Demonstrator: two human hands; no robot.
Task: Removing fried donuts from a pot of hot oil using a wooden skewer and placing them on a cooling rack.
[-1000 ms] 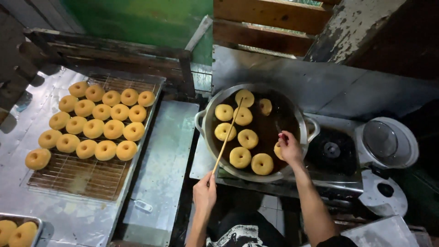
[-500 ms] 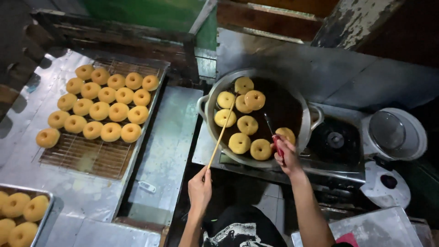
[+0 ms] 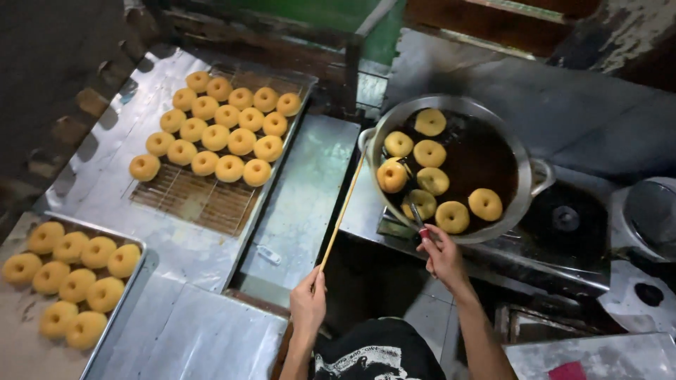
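A round metal pan point(image 3: 524, 204) of dark oil holds several golden doughnuts point(image 3: 451, 216). One doughnut point(image 3: 391, 176) is lifted at the pan's left rim, between the tips of two sticks. My left hand point(image 3: 308, 304) grips the long wooden stick point(image 3: 343, 211) by its near end. My right hand point(image 3: 442, 258) holds a short dark tool with a red handle point(image 3: 416, 218) that reaches under the same doughnut.
A wire rack point(image 3: 190, 200) on the steel counter carries several fried doughnuts point(image 3: 227, 137). A tray point(image 3: 134, 278) at lower left holds several more. A gas burner point(image 3: 565, 218) and a white lidded pot point(image 3: 648, 218) sit right of the pan.
Both sticks have moved from the pan's middle and right to its left rim, and one doughnut is now raised between them. The view has swung left.
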